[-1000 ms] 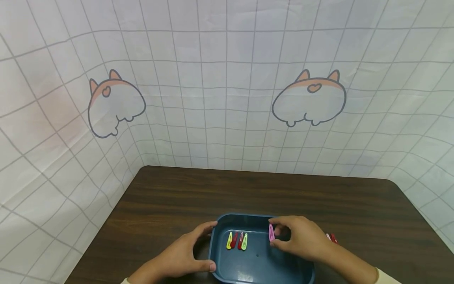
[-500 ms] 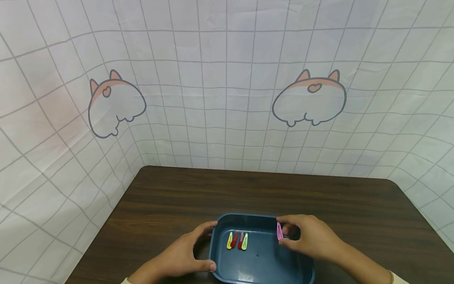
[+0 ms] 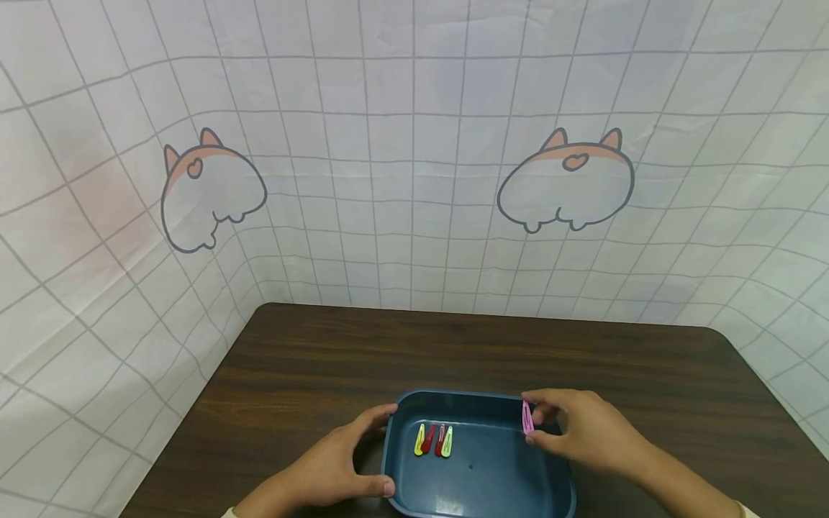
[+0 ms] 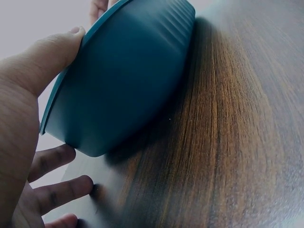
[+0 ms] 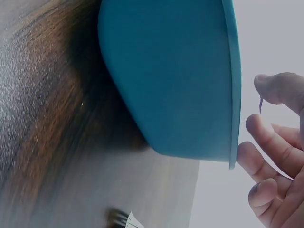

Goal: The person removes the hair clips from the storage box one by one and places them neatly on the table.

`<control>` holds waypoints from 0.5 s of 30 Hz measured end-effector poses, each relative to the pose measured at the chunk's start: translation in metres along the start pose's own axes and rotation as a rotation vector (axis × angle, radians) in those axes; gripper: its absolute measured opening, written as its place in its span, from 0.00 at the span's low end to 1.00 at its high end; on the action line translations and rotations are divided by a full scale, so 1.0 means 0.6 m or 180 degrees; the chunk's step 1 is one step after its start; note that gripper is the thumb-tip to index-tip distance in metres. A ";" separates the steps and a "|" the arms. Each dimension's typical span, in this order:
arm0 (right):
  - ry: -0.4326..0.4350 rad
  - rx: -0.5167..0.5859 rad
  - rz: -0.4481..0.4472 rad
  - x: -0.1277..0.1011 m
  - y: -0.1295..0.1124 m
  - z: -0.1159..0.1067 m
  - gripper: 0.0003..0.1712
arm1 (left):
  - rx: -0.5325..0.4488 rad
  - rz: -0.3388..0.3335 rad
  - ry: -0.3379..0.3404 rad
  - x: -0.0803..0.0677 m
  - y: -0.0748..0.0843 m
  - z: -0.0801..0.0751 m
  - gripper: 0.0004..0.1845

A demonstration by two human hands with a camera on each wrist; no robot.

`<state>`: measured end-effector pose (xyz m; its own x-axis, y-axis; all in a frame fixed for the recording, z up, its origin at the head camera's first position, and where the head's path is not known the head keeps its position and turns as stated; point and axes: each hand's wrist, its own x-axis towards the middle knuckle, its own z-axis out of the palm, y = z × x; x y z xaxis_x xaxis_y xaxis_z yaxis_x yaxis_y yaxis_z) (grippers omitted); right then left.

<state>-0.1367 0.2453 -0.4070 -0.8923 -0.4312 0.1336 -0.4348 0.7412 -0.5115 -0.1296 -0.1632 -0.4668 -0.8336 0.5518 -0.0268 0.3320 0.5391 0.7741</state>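
My right hand (image 3: 586, 428) pinches a pink snap hair clip (image 3: 527, 417) between thumb and fingers, above the right part of a dark blue tray (image 3: 479, 496). The right wrist view shows the clip edge-on as a thin sliver (image 5: 261, 105). Inside the tray, towards its left, lie a yellow clip (image 3: 419, 439), two red clips (image 3: 428, 439) and a light green clip (image 3: 447, 442), roughly side by side. My left hand (image 3: 330, 457) rests at the tray's left side with thumb and fingers spread, the thumb on the rim (image 4: 61, 78).
The tray stands on a dark wood-grain table (image 3: 363, 345). Behind it hangs a white grid-patterned cloth (image 3: 388, 180) with cartoon drawings. A small dark, striped thing with a white piece (image 5: 134, 221) shows at the bottom of the right wrist view, its kind unclear.
My right hand has moved to the right with the pink clip, towards the tray's right side. The left hand, tray and other clips in it have stayed put.
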 end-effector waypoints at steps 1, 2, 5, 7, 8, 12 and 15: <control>0.0013 -0.0013 -0.0003 -0.001 0.001 -0.002 0.29 | -0.0006 0.0002 -0.0001 0.000 0.000 0.000 0.51; 0.0029 -0.0027 -0.0007 -0.002 0.002 -0.003 0.29 | -0.0012 0.0003 0.0000 0.000 0.000 0.000 0.51; 0.0082 -0.0063 -0.0046 -0.005 0.008 -0.007 0.29 | -0.0012 0.0011 0.0004 0.000 -0.001 0.001 0.52; 0.0098 -0.0048 -0.0106 -0.007 0.012 -0.010 0.30 | -0.0014 0.0017 0.0008 0.000 -0.001 0.001 0.52; 0.0101 -0.0026 -0.0125 -0.008 0.014 -0.011 0.30 | -0.0008 0.0020 0.0012 0.000 -0.001 0.001 0.52; 0.0086 0.0114 -0.0127 -0.014 0.023 -0.015 0.31 | -0.0011 0.0020 0.0019 0.000 0.001 0.000 0.51; 0.0070 0.0241 -0.0076 -0.018 0.029 -0.019 0.31 | -0.0024 0.0015 0.0020 0.000 0.001 0.000 0.51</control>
<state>-0.1361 0.2689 -0.4078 -0.8846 -0.4362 0.1649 -0.4463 0.6893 -0.5706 -0.1292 -0.1630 -0.4663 -0.8348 0.5501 -0.0193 0.3325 0.5318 0.7789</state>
